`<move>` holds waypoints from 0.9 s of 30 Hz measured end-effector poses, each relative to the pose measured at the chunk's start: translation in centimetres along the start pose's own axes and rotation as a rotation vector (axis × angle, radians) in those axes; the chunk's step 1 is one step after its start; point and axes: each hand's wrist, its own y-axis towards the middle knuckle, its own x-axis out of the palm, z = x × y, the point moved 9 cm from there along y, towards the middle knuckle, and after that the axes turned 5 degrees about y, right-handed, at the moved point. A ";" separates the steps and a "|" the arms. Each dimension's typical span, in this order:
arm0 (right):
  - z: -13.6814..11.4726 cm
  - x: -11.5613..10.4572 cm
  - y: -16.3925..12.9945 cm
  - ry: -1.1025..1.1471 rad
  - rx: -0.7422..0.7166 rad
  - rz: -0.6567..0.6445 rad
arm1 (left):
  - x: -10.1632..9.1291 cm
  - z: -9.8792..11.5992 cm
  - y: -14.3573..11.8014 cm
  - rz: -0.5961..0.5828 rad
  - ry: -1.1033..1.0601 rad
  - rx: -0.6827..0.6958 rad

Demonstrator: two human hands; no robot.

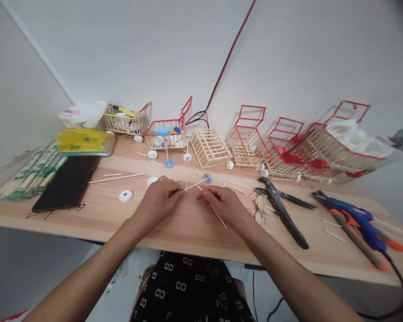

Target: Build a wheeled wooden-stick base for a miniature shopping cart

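Observation:
My left hand (pixel 161 196) pinches a thin wooden stick (pixel 195 184) whose far end carries a blue bottle cap (pixel 207 178). My right hand (pixel 223 203) grips another wooden stick (pixel 219 214) that slants down toward the table's front edge. The two hands nearly meet at the middle of the wooden tabletop (pixel 188 228). A white cap (pixel 125 196) lies left of my left hand, and a second white cap (pixel 152 180) sits just behind it.
Several stick-built carts line the wall: one with blue caps (pixel 166 132), a bare cage (pixel 210 146), red-framed ones (pixel 250 134). Black pliers (pixel 282 208) and a blue glue gun (pixel 354 221) lie right. A black phone (pixel 67 181), chopstick packs (pixel 30 172) and yellow pack (pixel 84 142) lie left.

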 end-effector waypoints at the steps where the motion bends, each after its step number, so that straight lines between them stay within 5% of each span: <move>1: 0.1 0.0 0.0 0.000 0.001 0.008 | 0.1 0.0 0.0 -0.002 0.001 0.002; 15: -1.3 -1.2 -1.3 0.093 -0.101 0.087 | -1.6 0.9 -0.2 0.151 -0.049 0.032; 27: -4.2 -4.1 -1.1 0.016 -0.255 0.168 | -4.4 3.6 0.7 0.356 0.008 0.210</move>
